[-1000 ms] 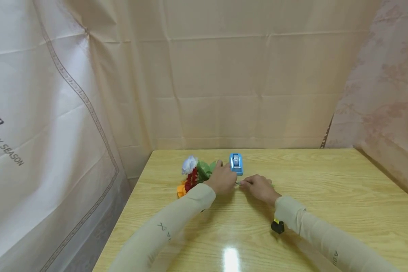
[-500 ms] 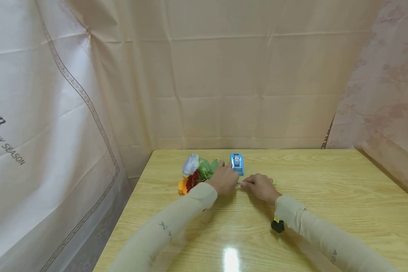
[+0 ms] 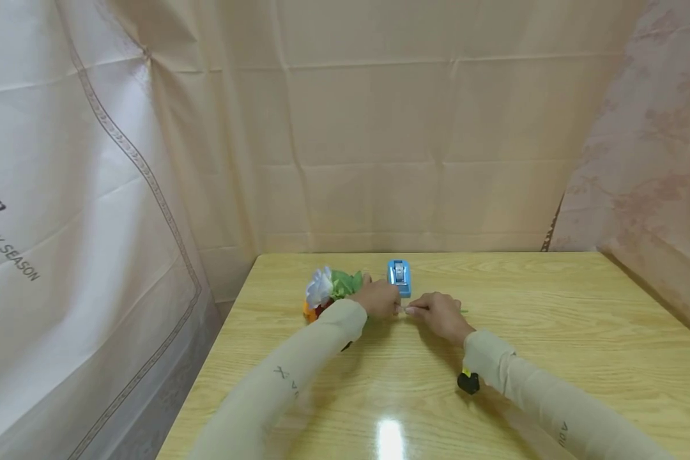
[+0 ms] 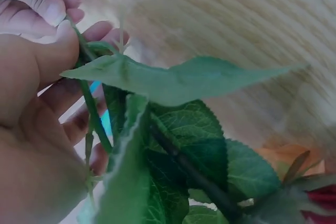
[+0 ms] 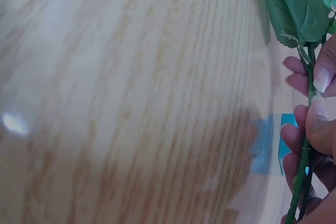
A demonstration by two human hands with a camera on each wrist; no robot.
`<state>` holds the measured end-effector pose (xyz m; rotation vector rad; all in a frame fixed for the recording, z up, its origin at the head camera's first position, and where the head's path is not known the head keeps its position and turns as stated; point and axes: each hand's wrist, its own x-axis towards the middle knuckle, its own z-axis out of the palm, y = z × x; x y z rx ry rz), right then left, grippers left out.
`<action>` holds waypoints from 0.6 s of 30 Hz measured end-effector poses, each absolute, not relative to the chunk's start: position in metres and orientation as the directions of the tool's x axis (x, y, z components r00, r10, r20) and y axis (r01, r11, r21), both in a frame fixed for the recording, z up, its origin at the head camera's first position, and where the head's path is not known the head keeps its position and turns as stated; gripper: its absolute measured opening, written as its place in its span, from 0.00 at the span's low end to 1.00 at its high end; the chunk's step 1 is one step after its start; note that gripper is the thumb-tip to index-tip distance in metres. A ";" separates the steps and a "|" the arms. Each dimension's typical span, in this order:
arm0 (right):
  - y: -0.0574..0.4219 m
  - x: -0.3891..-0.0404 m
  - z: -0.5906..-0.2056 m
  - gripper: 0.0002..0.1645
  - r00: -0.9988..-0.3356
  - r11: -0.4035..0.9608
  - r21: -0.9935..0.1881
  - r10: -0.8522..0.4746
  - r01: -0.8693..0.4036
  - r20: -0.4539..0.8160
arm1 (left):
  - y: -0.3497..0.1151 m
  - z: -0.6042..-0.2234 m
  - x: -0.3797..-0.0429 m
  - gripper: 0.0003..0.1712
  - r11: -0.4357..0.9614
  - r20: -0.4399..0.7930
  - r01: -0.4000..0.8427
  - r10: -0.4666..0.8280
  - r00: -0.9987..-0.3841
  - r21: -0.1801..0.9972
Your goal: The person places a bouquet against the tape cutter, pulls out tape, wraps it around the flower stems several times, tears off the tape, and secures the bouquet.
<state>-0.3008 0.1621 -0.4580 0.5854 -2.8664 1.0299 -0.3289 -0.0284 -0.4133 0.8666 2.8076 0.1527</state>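
A bunch of artificial flowers lies sideways low over the table, its pale blue flower (image 3: 319, 286) and orange flower (image 3: 308, 312) at the left end. The red flower (image 4: 323, 203) is mostly hidden behind the left sleeve in the head view. My left hand (image 3: 379, 299) grips the green stems (image 5: 298, 187) just below the leaves (image 4: 194, 140). Close beside it, my right hand (image 3: 439, 313) pinches the same stems between thumb and fingers. Both thumbs nearly meet there, over a pale glossy patch on the stems. The stem ends stick out past my right hand.
A blue tape dispenser (image 3: 399, 278) with a roll in it stands just behind the hands. The wooden table (image 3: 552, 306) ends at a hanging beige cloth (image 3: 368, 160), with more cloth on both sides.
The bunch has turned in my left hand: the pale blue flower has come lower and forward, and the red and orange ones are more hidden. My right hand stays almost in place.
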 end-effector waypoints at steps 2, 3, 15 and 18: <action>0.162 -0.302 -0.460 0.12 -0.927 0.711 -0.602 -0.337 -0.364 0.163 | -0.028 -0.415 -0.328 0.11 0.819 -0.139 0.557 0.572 -0.808 0.135; 0.162 -0.302 -0.460 0.13 -0.927 0.710 -0.602 -0.338 -0.364 0.162 | -0.028 -0.416 -0.328 0.10 0.817 -0.127 0.565 0.577 -0.807 0.118; 0.163 -0.305 -0.466 0.17 -0.932 0.712 -0.619 -0.350 -0.332 0.098 | -0.026 -0.432 -0.325 0.14 0.756 0.057 0.618 0.641 -0.765 -0.215; 0.163 -0.305 -0.467 0.17 -0.933 0.716 -0.620 -0.350 -0.321 0.080 | -0.026 -0.431 -0.322 0.14 0.749 0.066 0.613 0.645 -0.761 -0.250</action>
